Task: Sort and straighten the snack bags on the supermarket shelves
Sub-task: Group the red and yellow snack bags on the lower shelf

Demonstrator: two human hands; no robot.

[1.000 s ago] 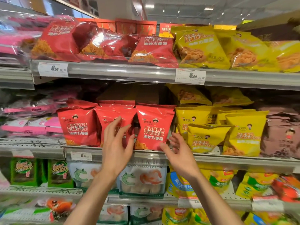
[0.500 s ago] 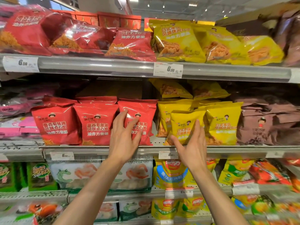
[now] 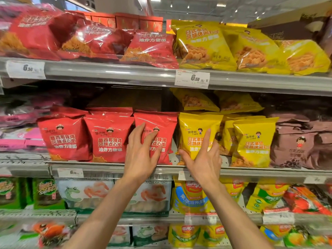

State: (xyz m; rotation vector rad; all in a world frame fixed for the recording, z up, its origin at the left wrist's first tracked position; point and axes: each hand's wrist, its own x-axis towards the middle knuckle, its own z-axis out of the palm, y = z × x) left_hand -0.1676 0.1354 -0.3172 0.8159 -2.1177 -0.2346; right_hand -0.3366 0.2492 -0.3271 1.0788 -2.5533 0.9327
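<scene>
"6.50" on shelf price tag [image 3: 192, 79]

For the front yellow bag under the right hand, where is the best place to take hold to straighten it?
Probably by its two side edges, low down, coming straight in from the aisle. The yellow bag stands upright at the shelf edge with its puffy face forward, and a gap on its left beside the red bag leaves room for the thumb. The right hand already lies there, fingers spread.
</scene>
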